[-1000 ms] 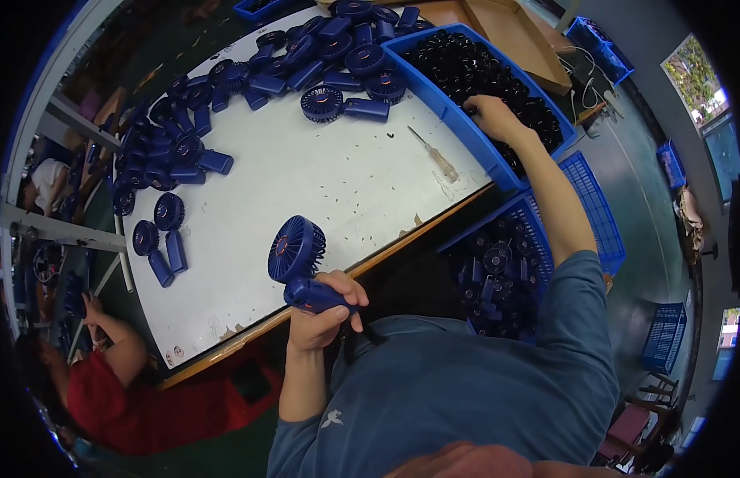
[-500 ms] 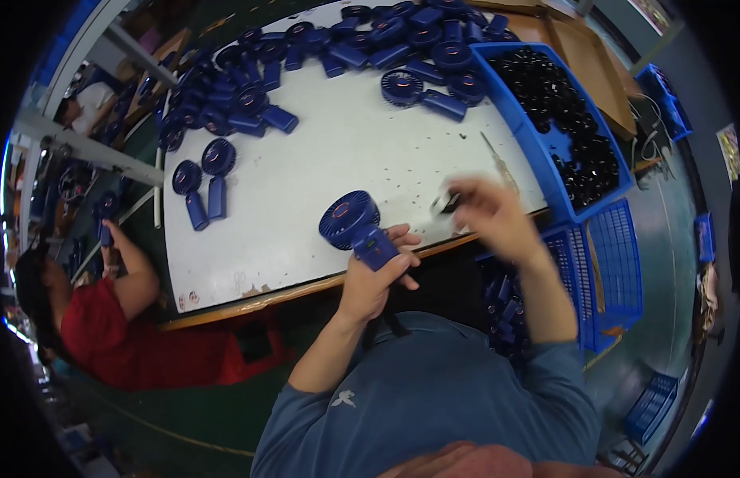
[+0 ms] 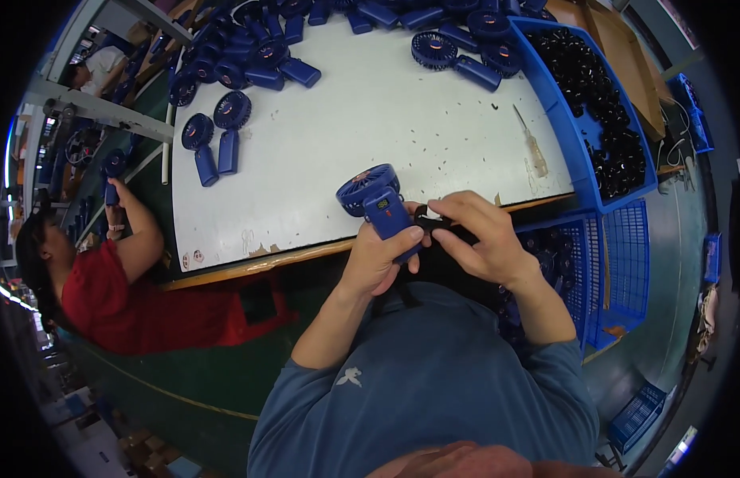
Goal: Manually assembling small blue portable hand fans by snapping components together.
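Your left fingers [image 3: 405,238] wrap a smooth blue fan [image 3: 382,209]; your right fingers [image 3: 457,207] pinch a small black part [image 3: 423,216]. The rectangular bin [image 3: 554,107] contains glossy black pieces [image 3: 619,166].

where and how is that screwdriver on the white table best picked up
Probably by the pale handle of the screwdriver, from above and the table's near side. It lies flat, handle toward the near edge of the white table, thin shaft pointing away, so the thicker handle looks the easier hold. The blue bin stands close on its right; the left looks roomier.
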A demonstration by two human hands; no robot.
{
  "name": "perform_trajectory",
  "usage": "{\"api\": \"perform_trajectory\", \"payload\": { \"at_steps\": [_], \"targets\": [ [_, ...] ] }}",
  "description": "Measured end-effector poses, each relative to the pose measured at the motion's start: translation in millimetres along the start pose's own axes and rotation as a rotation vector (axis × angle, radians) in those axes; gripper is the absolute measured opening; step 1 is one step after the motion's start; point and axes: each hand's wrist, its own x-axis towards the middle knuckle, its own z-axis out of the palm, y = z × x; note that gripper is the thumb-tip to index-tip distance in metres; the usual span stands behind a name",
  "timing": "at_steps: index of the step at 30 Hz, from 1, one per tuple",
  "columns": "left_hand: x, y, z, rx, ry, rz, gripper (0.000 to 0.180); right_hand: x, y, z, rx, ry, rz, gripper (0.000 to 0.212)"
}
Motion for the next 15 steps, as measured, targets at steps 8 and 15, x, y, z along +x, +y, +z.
{"api": "perform_trajectory", "payload": {
  "at_steps": [8, 15],
  "targets": [
    [-5.2, -15.6, -0.8, 0.082, -0.173, -0.167, 0.025, 23.6, -0.1, -2.5, -0.116, -0.070, -0.127, 0.030],
    [-4.6, -17.4, -2.3, 0.073, -0.198, -0.135, 0.027, 27.1, 0.6, -4.1, -0.152, -0.136, -0.135, 0.031]
  ]
}}
